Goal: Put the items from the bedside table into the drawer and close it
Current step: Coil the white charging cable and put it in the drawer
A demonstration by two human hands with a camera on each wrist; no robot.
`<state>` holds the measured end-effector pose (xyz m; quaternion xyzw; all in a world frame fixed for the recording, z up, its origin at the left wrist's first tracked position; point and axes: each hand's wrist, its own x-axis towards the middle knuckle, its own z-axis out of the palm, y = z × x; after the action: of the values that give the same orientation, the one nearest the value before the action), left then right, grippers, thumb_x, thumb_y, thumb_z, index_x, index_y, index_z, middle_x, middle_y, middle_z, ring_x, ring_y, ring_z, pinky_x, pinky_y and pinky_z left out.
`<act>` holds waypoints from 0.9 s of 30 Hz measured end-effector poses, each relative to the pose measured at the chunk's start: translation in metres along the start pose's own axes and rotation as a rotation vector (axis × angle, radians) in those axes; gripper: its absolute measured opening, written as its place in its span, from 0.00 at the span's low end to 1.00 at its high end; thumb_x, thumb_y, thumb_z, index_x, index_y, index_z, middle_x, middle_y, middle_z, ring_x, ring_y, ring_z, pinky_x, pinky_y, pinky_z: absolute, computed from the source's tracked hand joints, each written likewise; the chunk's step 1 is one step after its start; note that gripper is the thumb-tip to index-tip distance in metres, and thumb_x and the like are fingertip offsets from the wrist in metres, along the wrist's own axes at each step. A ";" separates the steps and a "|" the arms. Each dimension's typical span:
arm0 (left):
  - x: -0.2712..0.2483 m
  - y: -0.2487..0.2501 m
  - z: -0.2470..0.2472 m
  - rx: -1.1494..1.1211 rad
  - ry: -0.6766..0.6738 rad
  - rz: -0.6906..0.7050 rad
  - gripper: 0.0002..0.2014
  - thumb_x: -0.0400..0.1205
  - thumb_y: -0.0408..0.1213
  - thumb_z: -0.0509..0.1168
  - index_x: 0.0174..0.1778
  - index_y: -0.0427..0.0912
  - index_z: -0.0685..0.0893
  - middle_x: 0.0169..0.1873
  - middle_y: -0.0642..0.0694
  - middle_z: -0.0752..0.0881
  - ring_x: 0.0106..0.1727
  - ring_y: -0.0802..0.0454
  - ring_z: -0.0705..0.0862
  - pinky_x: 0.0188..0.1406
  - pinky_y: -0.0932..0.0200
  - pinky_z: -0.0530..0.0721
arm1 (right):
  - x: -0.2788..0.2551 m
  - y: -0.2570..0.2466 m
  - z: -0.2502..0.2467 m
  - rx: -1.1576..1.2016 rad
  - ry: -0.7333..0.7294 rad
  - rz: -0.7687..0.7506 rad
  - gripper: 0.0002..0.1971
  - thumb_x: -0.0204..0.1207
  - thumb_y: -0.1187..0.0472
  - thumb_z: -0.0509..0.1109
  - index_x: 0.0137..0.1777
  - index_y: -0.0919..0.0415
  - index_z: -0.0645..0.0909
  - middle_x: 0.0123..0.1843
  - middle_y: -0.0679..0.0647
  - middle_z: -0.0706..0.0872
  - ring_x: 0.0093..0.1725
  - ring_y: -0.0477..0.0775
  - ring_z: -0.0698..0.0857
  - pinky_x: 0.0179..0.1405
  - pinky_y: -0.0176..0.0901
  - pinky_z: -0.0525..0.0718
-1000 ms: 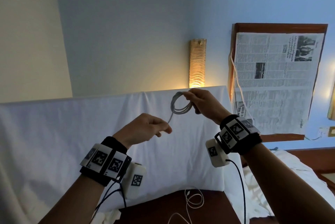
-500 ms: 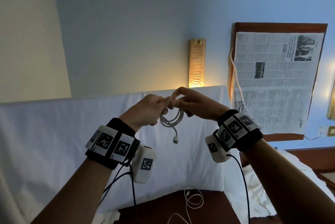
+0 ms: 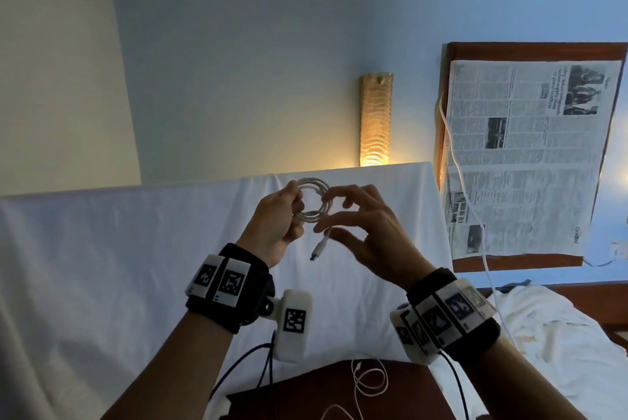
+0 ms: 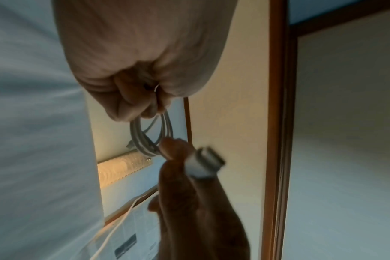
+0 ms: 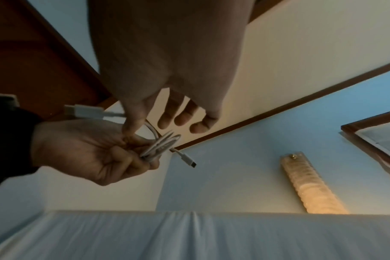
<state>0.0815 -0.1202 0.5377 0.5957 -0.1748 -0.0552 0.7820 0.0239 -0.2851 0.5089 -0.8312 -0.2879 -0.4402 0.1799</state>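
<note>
— How is the coiled white charging cable [image 3: 314, 199] held?

— It is gripped by the left hand [image 3: 277, 222], whose fingers [image 5: 122, 158] are curled round one side of the coil, in front of a white sheet [image 3: 102, 266]. The coil is raised well above the bedside table [image 3: 306, 396]. One plug end [image 3: 317, 249] hangs loose below the coil.

— And the right hand [image 3: 370, 233]?

— Its thumb and forefinger are pinched on the cable just beside the coil, as seen from the right wrist; the other fingers [image 5: 183, 117] are spread and relaxed, clear of the coil.

— What is seen on the table?

— A second, thinner white cable [image 3: 368, 382] is lain in loose loops on the dark wood at the lower edge of the head view. The drawer cannot be made out.

— What else is shown?

— A lit wall lamp [image 3: 376, 119] is mounted above the sheet, and a newspaper [image 3: 523, 154] is fixed over a wooden frame to the right.
</note>
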 end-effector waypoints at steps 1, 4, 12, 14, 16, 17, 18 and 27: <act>0.001 -0.001 -0.002 -0.083 -0.007 -0.034 0.16 0.89 0.46 0.56 0.38 0.43 0.78 0.23 0.52 0.68 0.24 0.56 0.61 0.20 0.65 0.60 | 0.000 0.000 0.000 0.059 0.063 0.008 0.07 0.77 0.56 0.71 0.51 0.48 0.89 0.62 0.45 0.84 0.56 0.47 0.80 0.54 0.36 0.78; 0.002 -0.003 -0.004 -0.304 -0.045 -0.090 0.16 0.89 0.46 0.56 0.44 0.41 0.82 0.23 0.52 0.71 0.24 0.57 0.61 0.18 0.67 0.61 | -0.003 -0.006 0.000 0.438 0.269 0.195 0.08 0.77 0.69 0.71 0.46 0.56 0.89 0.51 0.52 0.91 0.50 0.52 0.88 0.47 0.40 0.85; 0.001 -0.009 0.007 -0.459 -0.086 -0.040 0.14 0.89 0.45 0.56 0.52 0.40 0.83 0.25 0.52 0.68 0.20 0.58 0.61 0.16 0.66 0.63 | 0.002 -0.013 0.003 1.156 0.518 0.862 0.09 0.79 0.67 0.68 0.57 0.68 0.84 0.40 0.59 0.89 0.36 0.48 0.87 0.42 0.38 0.89; 0.000 -0.010 0.008 -0.431 -0.090 -0.028 0.14 0.89 0.44 0.56 0.52 0.40 0.83 0.25 0.52 0.67 0.20 0.58 0.61 0.17 0.66 0.62 | 0.004 -0.008 0.002 1.255 0.487 1.013 0.09 0.79 0.67 0.69 0.56 0.71 0.84 0.39 0.59 0.89 0.33 0.45 0.86 0.40 0.33 0.89; 0.000 -0.009 0.009 -0.407 -0.096 -0.020 0.14 0.89 0.44 0.55 0.52 0.40 0.83 0.25 0.52 0.67 0.20 0.58 0.60 0.17 0.66 0.60 | 0.006 -0.003 0.000 1.262 0.398 1.103 0.08 0.79 0.68 0.70 0.53 0.71 0.86 0.39 0.59 0.90 0.32 0.45 0.88 0.37 0.31 0.88; 0.000 -0.009 0.010 -0.397 -0.099 -0.017 0.14 0.89 0.44 0.55 0.52 0.40 0.82 0.25 0.52 0.67 0.20 0.58 0.60 0.16 0.66 0.60 | 0.007 0.000 0.000 1.250 0.349 1.126 0.07 0.79 0.69 0.70 0.52 0.71 0.87 0.39 0.59 0.90 0.32 0.45 0.88 0.36 0.31 0.88; 0.000 -0.008 0.011 -0.390 -0.101 -0.017 0.14 0.89 0.44 0.55 0.52 0.40 0.82 0.25 0.52 0.66 0.20 0.59 0.60 0.16 0.66 0.60 | 0.007 0.002 -0.001 1.233 0.299 1.136 0.07 0.79 0.69 0.70 0.52 0.72 0.87 0.39 0.59 0.89 0.31 0.45 0.88 0.36 0.31 0.88; -0.006 -0.013 0.017 -0.311 -0.090 -0.085 0.13 0.88 0.44 0.58 0.52 0.40 0.84 0.23 0.52 0.68 0.23 0.58 0.59 0.18 0.65 0.60 | 0.025 0.001 -0.012 1.023 0.098 0.891 0.09 0.81 0.71 0.64 0.53 0.71 0.86 0.45 0.61 0.90 0.45 0.51 0.89 0.46 0.37 0.88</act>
<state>0.0722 -0.1375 0.5279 0.4714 -0.1734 -0.1414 0.8531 0.0283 -0.2845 0.5361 -0.6596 -0.0813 -0.1697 0.7277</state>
